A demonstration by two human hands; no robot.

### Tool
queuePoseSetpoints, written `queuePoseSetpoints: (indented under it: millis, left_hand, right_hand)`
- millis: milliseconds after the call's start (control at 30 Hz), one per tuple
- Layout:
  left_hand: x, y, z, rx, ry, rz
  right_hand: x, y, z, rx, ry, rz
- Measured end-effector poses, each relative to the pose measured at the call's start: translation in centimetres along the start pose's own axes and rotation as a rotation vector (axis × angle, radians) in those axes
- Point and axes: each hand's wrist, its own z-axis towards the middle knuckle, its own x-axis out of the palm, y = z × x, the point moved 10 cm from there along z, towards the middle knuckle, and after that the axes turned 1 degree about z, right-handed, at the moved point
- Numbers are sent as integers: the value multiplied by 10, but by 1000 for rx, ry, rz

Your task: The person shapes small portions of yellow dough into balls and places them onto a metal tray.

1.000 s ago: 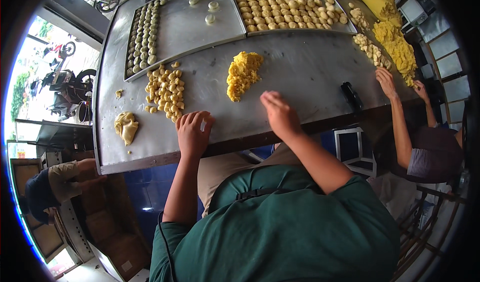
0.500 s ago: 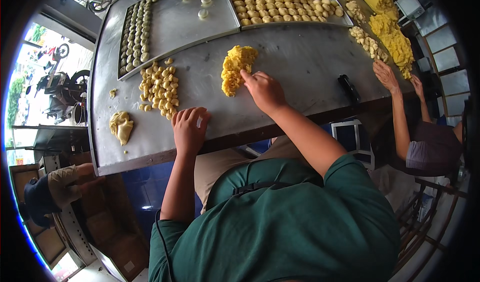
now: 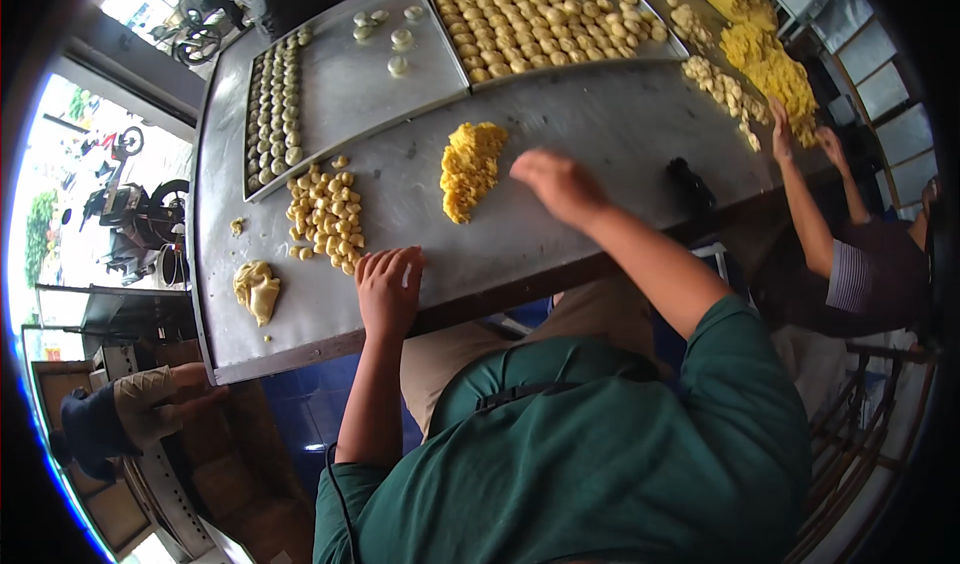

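The left hand (image 3: 388, 286) rests with its fingers loosely bent at the near edge of the table, a small gap open between thumb and forefinger and nothing showing in it. The right hand (image 3: 562, 186) is blurred, its fingers stretched forward together; whether they pinch anything cannot be told.

Between the hands and a little farther out, on the bare grey metal table (image 3: 600, 114), sits a crumbly, bright yellow mound (image 3: 472, 169). Taking that mound as the centre of a clock with twelve pointing away from the person, the right hand is near it at three o'clock, apart from it, and the left hand at seven. Between eight and nine lies a loose pile of small, rounded, pale yellow dough pieces (image 3: 328, 214); its near end is just beside the left fingertips. Farther out at eight is a smooth, folded, cream-coloured dough lump (image 3: 257, 292).

Toward ten to eleven lies a shallow, silvery metal tray (image 3: 370, 99) with rows of greyish-green rounds (image 3: 275, 109) along its left side. At one o'clock a second silvery tray (image 3: 590, 70) carries many rows of yellow rounds (image 3: 520, 24). A black object (image 3: 690, 184) of unclear shape lies at three, beyond the right hand; farther still are a co-worker's hands (image 3: 782, 132), beside a long, crumbly yellow heap (image 3: 765, 69).
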Motion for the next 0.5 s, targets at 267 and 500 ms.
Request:
queuePoseSetpoints:
  millis: [267,500]
  left_hand:
    - [-2,-3,10,-40,-23,-46]
    - [-4,-3,6,-66,6,-53]
  right_hand:
    - [-36,-188,22,755,-187,-294]
    - [9,16,-26,80,-181,-25]
